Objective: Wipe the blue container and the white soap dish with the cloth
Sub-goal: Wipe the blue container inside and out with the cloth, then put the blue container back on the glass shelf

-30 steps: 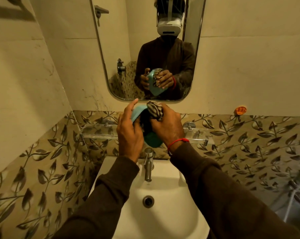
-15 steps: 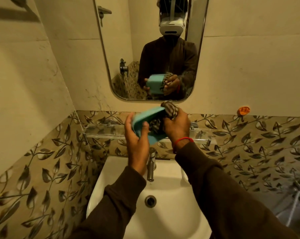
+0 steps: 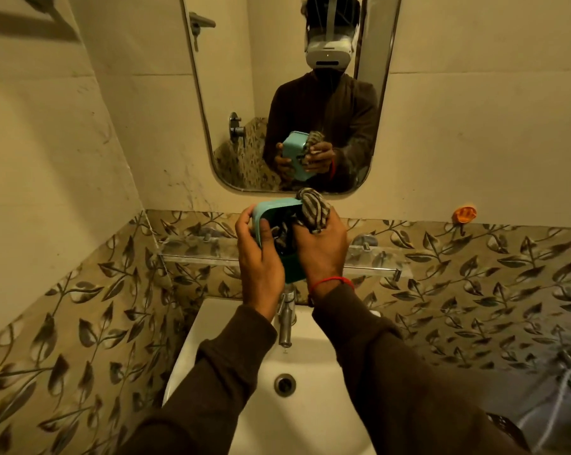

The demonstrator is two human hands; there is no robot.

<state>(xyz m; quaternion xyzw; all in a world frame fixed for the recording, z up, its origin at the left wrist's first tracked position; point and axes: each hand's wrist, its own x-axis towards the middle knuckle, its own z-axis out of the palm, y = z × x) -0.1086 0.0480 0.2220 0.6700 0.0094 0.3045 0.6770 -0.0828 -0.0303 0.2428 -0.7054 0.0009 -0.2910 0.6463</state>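
I see my left hand gripping the blue container above the sink, while my right hand, closed on the striped cloth, presses it inside.

Head-worn camera looks forward and down, close over the sink.

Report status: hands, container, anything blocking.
Left hand grip on the blue plastic container, held above the white sink. Right hand pushing the striped cloth inside it. White soap dish not in view. Nothing blocking.
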